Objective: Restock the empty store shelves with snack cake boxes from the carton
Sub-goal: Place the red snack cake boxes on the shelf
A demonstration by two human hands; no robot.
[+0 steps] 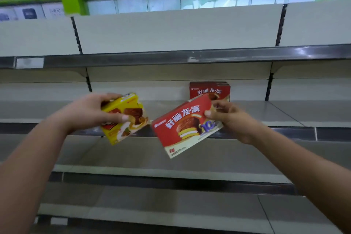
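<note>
Cake box first: the red box (187, 126) is in the air in front of the shelf (284, 112), tilted, with its long axis running from low on my left to high on my right. My right hand (229, 119) holds it at that upper right end, fingers (210, 114) curled round the edge with the thumb on the printed face.

Just behind that hand, at the back of the same shelf, the standing red boxes (209, 90) sit upright with their faces forward. I cannot tell how many deep they go. The spot I am after therefore lies straight ahead of my right hand and a little up, and the right hand is plainly the nearer one.

I judge the coming move needs the box rolled level until its long axis runs along the shelf. Then it can be pushed forward to stand in front of or beside that row.

Further left, well apart from the red stock, my left hand (91, 112) grips the yellow box (124, 119). This box is tilted too, and my thumb lies across its front. That hand would have to cross over to reach the row, so I reckon it goes second. The carton is out of sight.
</note>
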